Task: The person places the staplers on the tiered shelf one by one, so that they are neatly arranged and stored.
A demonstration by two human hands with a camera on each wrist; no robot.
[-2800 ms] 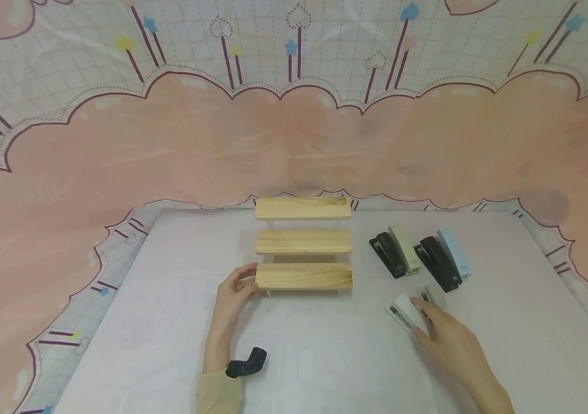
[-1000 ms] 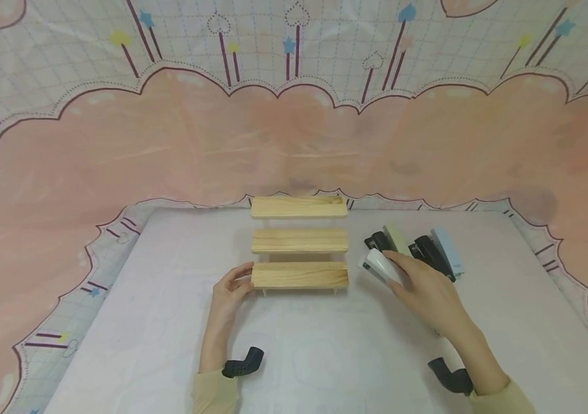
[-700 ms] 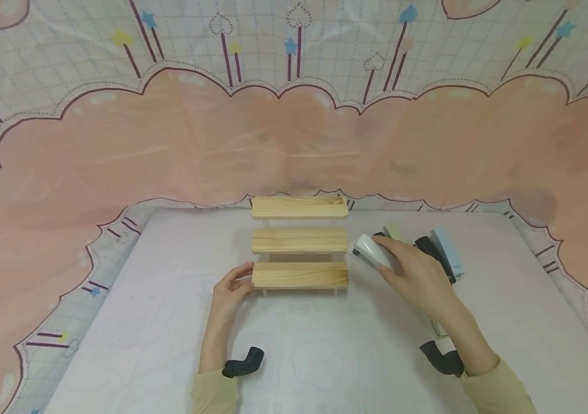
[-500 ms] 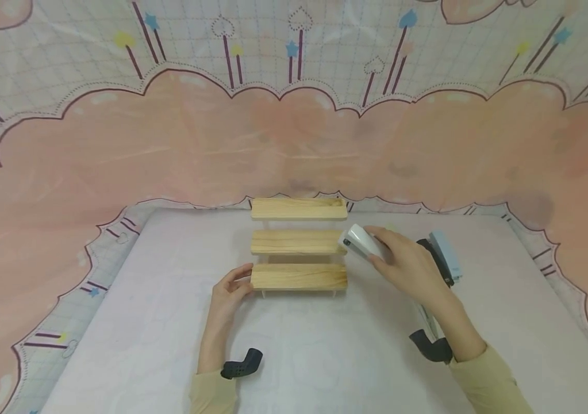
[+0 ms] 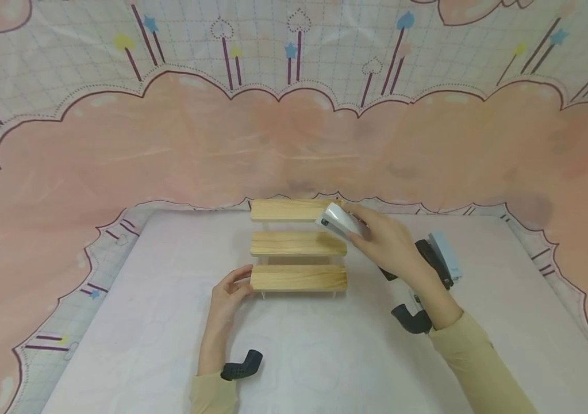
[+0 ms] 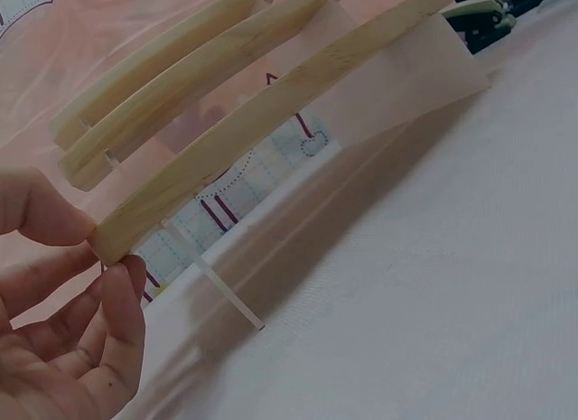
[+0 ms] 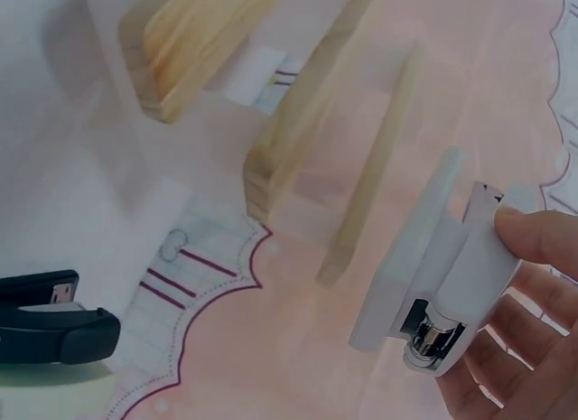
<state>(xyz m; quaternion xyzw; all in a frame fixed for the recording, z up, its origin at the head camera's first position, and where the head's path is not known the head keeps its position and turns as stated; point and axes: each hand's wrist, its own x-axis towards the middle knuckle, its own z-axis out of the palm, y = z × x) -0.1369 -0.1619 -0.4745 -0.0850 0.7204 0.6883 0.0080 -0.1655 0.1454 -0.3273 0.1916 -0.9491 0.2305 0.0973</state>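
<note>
A three-tier display stand with pale wooden boards [image 5: 299,244] is at the middle back of the table. My left hand [image 5: 229,296] pinches the left end of its lowest board [image 6: 271,113] between thumb and fingers. The right hand [image 5: 389,238] grips a white stapler [image 5: 339,218] by its side, thumb across it. In the head view the stapler overlaps the right end of the top board. From the right wrist, the stapler [image 7: 452,275] appears tilted beside the boards, its metal front end showing.
Right of the stand lie a black stapler [image 5: 434,261] and a light blue stapler [image 5: 445,256]. Another black stapler [image 7: 54,334] lies beside a pale green one [image 7: 54,393], mostly hidden by my right hand in the head view. My right wrist partly covers one more stapler [image 5: 416,299].
My right hand has picked the white stapler up from the table and carried it left and back to the stand's upper right. The left hand stays on the lowest board.
</note>
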